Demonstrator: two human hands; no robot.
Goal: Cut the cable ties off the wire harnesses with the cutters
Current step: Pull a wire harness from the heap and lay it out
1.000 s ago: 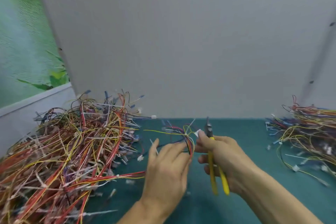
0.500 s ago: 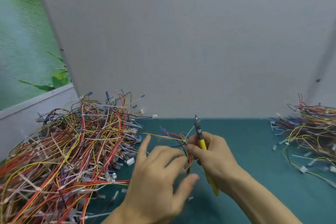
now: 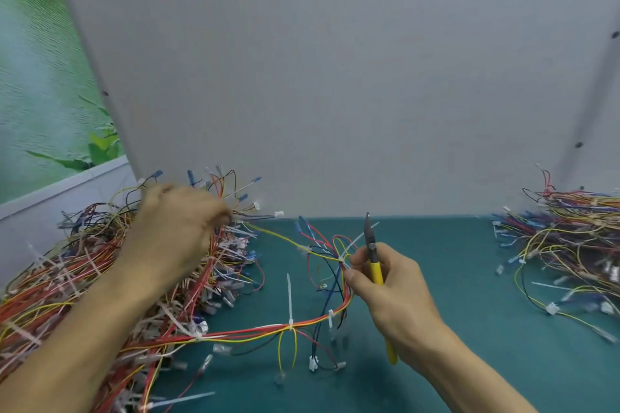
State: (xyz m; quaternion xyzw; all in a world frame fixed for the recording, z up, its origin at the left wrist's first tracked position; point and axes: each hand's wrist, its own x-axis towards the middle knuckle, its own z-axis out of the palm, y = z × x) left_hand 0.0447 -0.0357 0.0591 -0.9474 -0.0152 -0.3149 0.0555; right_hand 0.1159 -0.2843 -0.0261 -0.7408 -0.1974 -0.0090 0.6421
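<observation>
Far left of the yellow-handled cutters [image 3: 371, 246], the left hand [image 3: 174, 228] curls into the big tangled heap of red and yellow tied wire harnesses [image 3: 84, 278]; blur hides whether it grips anything. Between heap and cutters, one loose multicoloured harness [image 3: 312, 319] trails across the teal mat [image 3: 453, 278], a white cable tie [image 3: 289, 298] standing up from it. The right hand [image 3: 396, 295] clasps the cutters, tip upward, thumb and forefinger pinching the harness. The step looks like freeing this harness; next, the blades must nip only the tie. Heap wires may snag it. Well right lies a smaller harness pile [image 3: 570, 238].
</observation>
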